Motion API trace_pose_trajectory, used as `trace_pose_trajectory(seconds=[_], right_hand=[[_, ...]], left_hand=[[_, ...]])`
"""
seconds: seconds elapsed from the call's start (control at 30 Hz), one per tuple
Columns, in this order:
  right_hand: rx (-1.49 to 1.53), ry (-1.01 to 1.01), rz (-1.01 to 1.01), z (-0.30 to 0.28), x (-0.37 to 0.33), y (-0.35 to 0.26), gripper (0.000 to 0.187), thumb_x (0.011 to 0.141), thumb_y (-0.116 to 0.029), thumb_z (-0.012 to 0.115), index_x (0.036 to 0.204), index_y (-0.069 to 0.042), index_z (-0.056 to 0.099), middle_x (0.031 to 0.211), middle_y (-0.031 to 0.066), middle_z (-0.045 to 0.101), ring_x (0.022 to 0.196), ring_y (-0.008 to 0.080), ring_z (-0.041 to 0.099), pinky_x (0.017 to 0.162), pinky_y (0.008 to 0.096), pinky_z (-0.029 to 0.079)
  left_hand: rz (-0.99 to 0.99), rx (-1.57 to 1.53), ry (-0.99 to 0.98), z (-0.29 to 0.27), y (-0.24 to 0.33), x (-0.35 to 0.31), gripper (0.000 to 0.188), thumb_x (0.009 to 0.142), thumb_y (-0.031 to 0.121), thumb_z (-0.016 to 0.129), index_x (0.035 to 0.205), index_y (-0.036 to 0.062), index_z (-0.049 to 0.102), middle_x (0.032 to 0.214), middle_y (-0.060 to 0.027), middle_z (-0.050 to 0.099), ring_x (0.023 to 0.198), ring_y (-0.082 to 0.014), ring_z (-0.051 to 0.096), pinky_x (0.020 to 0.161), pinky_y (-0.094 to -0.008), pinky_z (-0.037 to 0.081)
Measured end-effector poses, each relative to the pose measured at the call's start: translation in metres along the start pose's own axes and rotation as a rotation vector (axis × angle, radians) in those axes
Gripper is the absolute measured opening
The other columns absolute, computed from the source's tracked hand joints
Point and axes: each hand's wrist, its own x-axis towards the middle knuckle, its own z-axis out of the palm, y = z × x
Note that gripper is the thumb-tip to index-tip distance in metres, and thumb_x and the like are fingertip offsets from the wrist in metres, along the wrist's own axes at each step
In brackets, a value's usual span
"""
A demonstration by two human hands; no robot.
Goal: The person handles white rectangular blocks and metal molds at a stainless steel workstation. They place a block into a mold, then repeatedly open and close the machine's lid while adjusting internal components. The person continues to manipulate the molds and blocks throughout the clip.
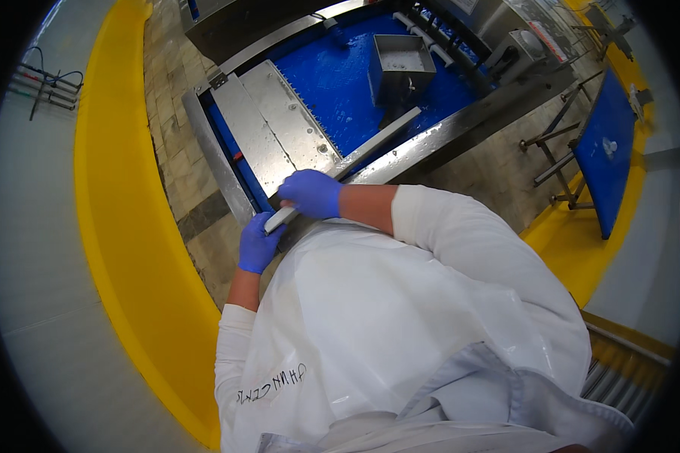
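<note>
A long, narrow pale bar [378,141] lies slantwise along the near side of a machine with a wet blue belt [317,53]. Around the bar near its lower end curls my right hand [312,194], in a blue-violet glove, its fingers closed and partly hidden. My left hand [258,245], gloved alike, is closed at the bar's very end, by the machine's near left corner. Beside the bar, a flat metal plate [268,124] with a seam and bolts covers the belt's near left end.
An open metal box [378,75] stands on the belt, its inside whitish. Metal frame rails [461,124] edge the machine. To the right, a tilted blue panel [608,151] rests on a metal stand. Yellow kerbs [113,189] run along both walls; the floor [177,136] is tiled.
</note>
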Motion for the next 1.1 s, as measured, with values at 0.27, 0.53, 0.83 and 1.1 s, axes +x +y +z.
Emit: trace_pose_trajectory(seconds=[0.27,0.53,0.83,1.1], right_hand=[[0.0,-0.062,0.086,-0.039,-0.053,0.065,0.018,0.094,-0.022,0.063,0.105,-0.011,0.071,0.105,0.0129,0.064,0.103,0.033,0.064,0.088,0.0447,0.051],[0.075,-0.03,-0.037,-0.016,-0.016,0.03,0.014,0.091,-0.015,0.064,0.104,-0.01,0.067,0.103,0.0138,0.062,0.102,0.0333,0.065,0.085,0.0451,0.053],[0.018,0.065,0.092,-0.023,-0.052,0.077,0.027,0.092,-0.019,0.063,0.117,-0.012,0.068,0.119,0.0104,0.064,0.112,0.0322,0.063,0.096,0.0427,0.051],[-0.158,0.213,0.298,-0.059,-0.105,0.079,0.05,0.088,-0.003,0.06,0.134,-0.021,0.065,0.131,0.0215,0.06,0.125,0.0407,0.055,0.107,0.0465,0.045]], left_hand=[[-0.006,0.008,0.036,0.004,0.005,-0.003,0.028,0.082,0.012,0.082,0.105,0.0034,0.069,0.097,-0.0144,0.069,0.087,-0.0301,0.069,0.078,-0.0368,0.054],[-0.048,0.005,-0.013,-0.01,0.015,0.01,0.028,0.082,0.014,0.082,0.104,0.0027,0.07,0.094,-0.0145,0.07,0.087,-0.0293,0.069,0.079,-0.0366,0.054],[-0.031,-0.045,-0.053,-0.014,0.008,0.012,0.03,0.082,0.016,0.082,0.106,0.0024,0.07,0.096,-0.0151,0.07,0.087,-0.0298,0.07,0.079,-0.0362,0.055],[-0.012,-0.063,-0.066,-0.017,-0.007,0.016,0.03,0.082,0.017,0.081,0.107,0.0043,0.07,0.095,-0.0154,0.069,0.088,-0.0325,0.069,0.078,-0.0373,0.055]])
